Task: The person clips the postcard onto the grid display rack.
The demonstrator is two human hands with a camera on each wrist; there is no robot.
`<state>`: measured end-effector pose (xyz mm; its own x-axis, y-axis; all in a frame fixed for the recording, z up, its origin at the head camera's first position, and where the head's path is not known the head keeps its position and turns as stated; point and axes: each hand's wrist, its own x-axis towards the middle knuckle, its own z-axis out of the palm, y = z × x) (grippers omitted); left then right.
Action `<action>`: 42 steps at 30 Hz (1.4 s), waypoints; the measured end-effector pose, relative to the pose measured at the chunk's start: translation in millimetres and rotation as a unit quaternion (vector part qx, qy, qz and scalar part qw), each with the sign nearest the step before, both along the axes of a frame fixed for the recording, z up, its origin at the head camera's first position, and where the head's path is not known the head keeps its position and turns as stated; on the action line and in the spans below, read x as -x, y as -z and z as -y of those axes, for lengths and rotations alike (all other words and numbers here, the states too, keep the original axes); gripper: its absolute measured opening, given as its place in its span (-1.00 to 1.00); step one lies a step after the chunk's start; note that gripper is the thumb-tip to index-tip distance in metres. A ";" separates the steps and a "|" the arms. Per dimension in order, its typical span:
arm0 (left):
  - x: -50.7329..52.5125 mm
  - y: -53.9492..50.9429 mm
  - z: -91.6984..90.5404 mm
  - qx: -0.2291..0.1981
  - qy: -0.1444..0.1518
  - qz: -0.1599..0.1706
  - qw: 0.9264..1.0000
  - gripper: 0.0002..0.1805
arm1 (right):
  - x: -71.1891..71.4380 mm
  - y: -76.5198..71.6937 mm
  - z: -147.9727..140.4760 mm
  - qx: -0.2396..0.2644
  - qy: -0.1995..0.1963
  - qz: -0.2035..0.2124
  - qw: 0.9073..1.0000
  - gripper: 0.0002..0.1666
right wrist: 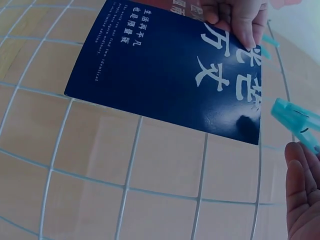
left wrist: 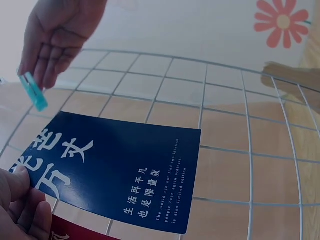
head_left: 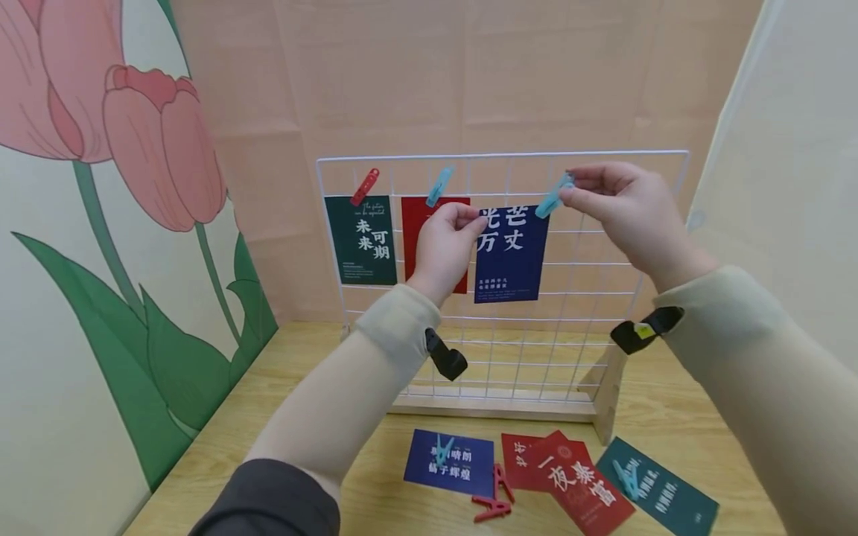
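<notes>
My left hand (head_left: pixel 445 249) pinches the upper left edge of a dark blue card (head_left: pixel 509 260) with white characters, holding it against a white wire grid rack (head_left: pixel 583 279). In my right hand (head_left: pixel 626 212), thumb and fingers pinch a light blue clothespin (head_left: pixel 553 196) close to the card's upper right corner. The right wrist view shows that clothespin (right wrist: pixel 297 120) apart from the card's edge. To the left, a green card (head_left: pixel 362 249) hangs under a red clothespin (head_left: pixel 365 187), and a red card (head_left: pixel 415 231), partly hidden by my left hand, hangs under another light blue clothespin (head_left: pixel 440 186).
On the wooden table (head_left: pixel 268 417) before the rack lie a blue card (head_left: pixel 462 480), overlapping red cards (head_left: pixel 579 487) and a green card (head_left: pixel 677 491). Light blue clothespins rest on the blue and green cards. Red clothespins (head_left: pixel 492 509) lie between. A tulip-painted wall (head_left: pixel 167 298) stands left.
</notes>
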<state>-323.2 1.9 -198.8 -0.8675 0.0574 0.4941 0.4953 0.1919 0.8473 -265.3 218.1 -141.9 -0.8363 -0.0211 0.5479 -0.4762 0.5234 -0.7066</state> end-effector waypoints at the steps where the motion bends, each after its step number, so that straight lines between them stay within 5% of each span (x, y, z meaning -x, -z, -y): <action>1: 0.1 -1.0 -0.5 -0.001 -0.004 0.001 1.000 -0.87 | 0.6 -1.5 0.9 -0.001 -0.002 0.001 1.000 -0.40; 24: -3.0 -11.5 -4.8 0.005 -0.034 0.001 0.999 -0.86 | 30.7 -14.9 26.0 0.083 -0.008 -0.019 0.996 -0.60; 42: -3.1 -17.3 -8.7 0.062 -0.079 -0.019 0.995 -0.86 | 35.1 -17.4 33.4 0.063 0.024 0.020 0.998 -0.61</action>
<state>-320.1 10.7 -181.5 -0.8516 -0.0162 0.5240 0.4812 0.3724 0.7936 -300.4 184.7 -124.5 -0.8560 0.0868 0.5097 -0.4225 0.4507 -0.7864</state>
